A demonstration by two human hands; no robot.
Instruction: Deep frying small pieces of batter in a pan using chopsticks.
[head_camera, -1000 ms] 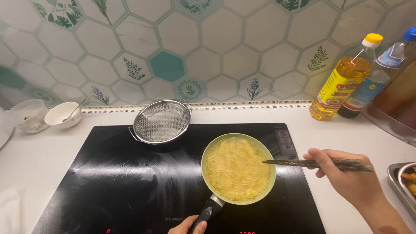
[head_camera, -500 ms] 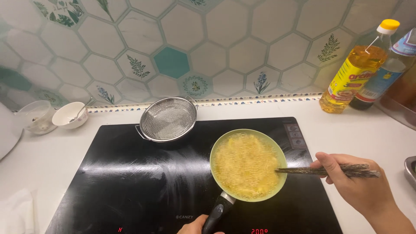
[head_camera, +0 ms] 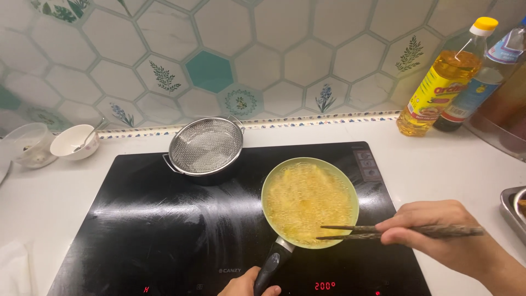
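Holding: the right hand [head_camera: 438,233] is pinching a pair of dark chopsticks [head_camera: 383,232], fingers closed around their rear half.
Chopstick tips: they are reaching out past the fingertips and hovering over the near rim of the pan [head_camera: 310,202]; whether they are touching the food cannot be told.
Left hand: the left hand [head_camera: 249,283] is sitting at the bottom edge of the view, fingers curling around the black pan handle [head_camera: 272,265] and gripping it.
Pan: a pale green round pan is standing on the black cooktop [head_camera: 159,230], just ahead of the left fingers and just beside the right fingers, filled with bubbling yellow food [head_camera: 307,197].
Strainer: a metal mesh strainer [head_camera: 205,146] is resting on the cooktop beyond the left fingers, apart from the pan.
Bottles: a yellow oil bottle [head_camera: 444,79] and a darker bottle [head_camera: 474,90] are standing well beyond the right fingers, by the tiled wall.
Bowls: two small white bowls [head_camera: 74,142] are sitting far off from the left fingers, on the counter [head_camera: 449,164].
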